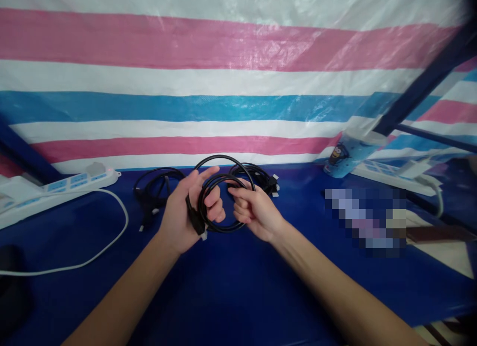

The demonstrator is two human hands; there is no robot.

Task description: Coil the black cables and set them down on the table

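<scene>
Between my two hands a black cable [226, 230] is held in round loops above the blue tabletop. My left hand [182, 212] is curled round the loops on their left side, with the black plug end [195, 219] against its palm. On the right of the loops, my right hand [259, 207] pinches the cable between thumb and fingers. One larger loop arches over the top, from hand to hand. Behind my left hand lies a coiled black cable [151, 199], and behind my right hand another black cable bundle [266, 179] with silvery connectors.
At the left is a white power strip [80, 183] with a white cord [121, 212] curving over the blue tabletop [231, 286]. A blue cup [345, 152] and a second power strip [391, 174] stand at the back right. Striped sheeting [223, 78] hangs behind.
</scene>
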